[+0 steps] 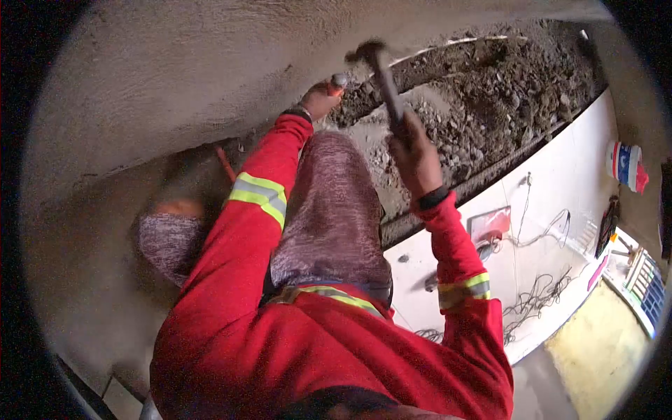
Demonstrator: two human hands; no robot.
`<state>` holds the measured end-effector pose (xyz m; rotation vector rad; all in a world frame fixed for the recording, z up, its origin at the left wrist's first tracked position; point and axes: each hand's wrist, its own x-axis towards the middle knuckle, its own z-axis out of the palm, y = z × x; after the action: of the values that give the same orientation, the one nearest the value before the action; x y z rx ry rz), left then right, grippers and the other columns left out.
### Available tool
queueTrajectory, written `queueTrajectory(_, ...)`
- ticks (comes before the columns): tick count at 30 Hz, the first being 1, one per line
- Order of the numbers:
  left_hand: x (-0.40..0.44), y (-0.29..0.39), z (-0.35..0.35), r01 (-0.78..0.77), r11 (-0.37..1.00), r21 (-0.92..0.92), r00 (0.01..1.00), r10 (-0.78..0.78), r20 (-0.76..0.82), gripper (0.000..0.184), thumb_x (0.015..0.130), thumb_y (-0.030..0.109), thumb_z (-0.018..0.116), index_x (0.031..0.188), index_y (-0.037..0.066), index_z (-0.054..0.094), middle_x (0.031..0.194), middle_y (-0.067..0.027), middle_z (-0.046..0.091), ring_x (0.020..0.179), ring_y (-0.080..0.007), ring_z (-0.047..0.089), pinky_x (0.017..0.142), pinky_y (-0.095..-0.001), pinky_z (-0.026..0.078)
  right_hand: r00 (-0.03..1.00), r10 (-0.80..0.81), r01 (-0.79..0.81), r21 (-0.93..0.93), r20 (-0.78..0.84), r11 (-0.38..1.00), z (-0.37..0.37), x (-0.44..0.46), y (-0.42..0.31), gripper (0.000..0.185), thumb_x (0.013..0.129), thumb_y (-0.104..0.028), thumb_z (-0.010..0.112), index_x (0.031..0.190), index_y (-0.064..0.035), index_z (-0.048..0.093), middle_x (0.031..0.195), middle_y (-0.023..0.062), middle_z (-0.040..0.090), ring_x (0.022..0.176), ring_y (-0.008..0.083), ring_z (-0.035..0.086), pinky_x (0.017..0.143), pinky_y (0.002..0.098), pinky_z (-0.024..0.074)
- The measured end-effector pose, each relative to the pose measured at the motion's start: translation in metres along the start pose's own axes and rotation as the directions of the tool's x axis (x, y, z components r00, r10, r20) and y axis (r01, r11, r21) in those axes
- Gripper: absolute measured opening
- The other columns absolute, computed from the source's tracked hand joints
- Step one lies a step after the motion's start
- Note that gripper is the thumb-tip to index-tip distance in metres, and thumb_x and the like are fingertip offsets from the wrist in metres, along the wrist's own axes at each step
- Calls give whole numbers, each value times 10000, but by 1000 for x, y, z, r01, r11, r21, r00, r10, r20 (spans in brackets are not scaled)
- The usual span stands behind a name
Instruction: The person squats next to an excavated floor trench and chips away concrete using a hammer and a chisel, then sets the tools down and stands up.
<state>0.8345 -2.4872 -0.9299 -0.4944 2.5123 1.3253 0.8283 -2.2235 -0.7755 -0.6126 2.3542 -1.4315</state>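
Note:
My right hand is wrapped round the handle of a hammer, which is raised with its blurred head up and to the left. My left hand is closed round a chisel with an orange grip and a round metal striking end. The hammer head is apart from the chisel. The chisel's lower end is hidden behind my hand. Beside it runs the rough plastered wall, and a strip of broken rubble and soil lies to the right.
White floor tiles border the rubble, with a red-and-grey piece and tangled cables on them. A white bucket stands at the far right. An orange-red pipe sticks up near my left forearm.

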Motion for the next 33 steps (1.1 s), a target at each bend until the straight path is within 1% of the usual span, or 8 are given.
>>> queueTrajectory(6,26,-14,-8,-119,985,-122,991,126,54,346,798,276,618,1062,54,599,981,-98,659,934,-232,616,861,-347,452,844,-189,327,201,-502,924,-29,27,-53,552,868,-11,558,1378,-121,379,1113,157,613,843,292,643,699,369,515)
queueTrajectory(9,45,-35,-5,-196,978,-72,974,203,105,303,809,280,599,996,42,596,908,-88,655,829,-231,601,773,-368,460,966,-186,87,-457,-178,885,11,10,32,548,876,-68,557,1386,-142,372,1049,151,639,857,281,648,730,369,515)
queueTrajectory(12,54,-10,-16,-137,984,114,989,142,-35,314,826,323,589,941,31,587,827,-100,643,774,-237,592,735,-395,456,966,242,-231,-118,88,966,15,-10,9,581,867,-152,612,1388,-98,362,1067,200,647,1009,319,634,840,356,487)
queueTrajectory(19,22,-8,-5,-122,989,-78,992,125,31,325,803,233,591,1075,56,580,931,-85,640,897,-193,594,851,-333,437,879,-54,281,421,-475,862,-32,21,-92,561,877,26,492,1394,-129,336,948,48,588,626,131,545,514,247,454)
queueTrajectory(22,20,0,-7,-119,992,-42,993,119,7,301,809,232,582,1044,45,574,946,-97,640,902,-219,597,848,-346,439,938,-304,262,-230,-169,937,-4,11,-17,631,837,-55,615,1393,-85,318,1204,191,570,859,296,646,722,376,503)
queueTrajectory(25,20,5,-18,-106,960,259,990,78,116,328,871,327,511,1003,38,593,978,-201,643,947,-338,611,795,-420,451,934,305,-273,-179,187,945,5,-11,8,624,847,-95,625,1401,-75,338,1112,215,618,1011,284,632,851,378,480)
queueTrajectory(29,15,-8,-5,-170,985,-16,984,169,-60,329,810,310,572,997,39,593,954,-162,645,887,-318,607,798,-408,449,971,-106,136,129,-216,982,-24,11,-47,494,904,7,475,1373,-122,391,942,86,606,727,192,602,580,292,480)
queueTrajectory(33,27,-20,-4,-163,986,-28,986,164,30,266,793,196,609,1005,37,576,938,-94,653,896,-237,610,829,-349,455,900,-95,210,232,-425,950,-33,20,-70,504,876,-27,564,1350,-91,404,1188,169,542,927,278,606,746,354,492)
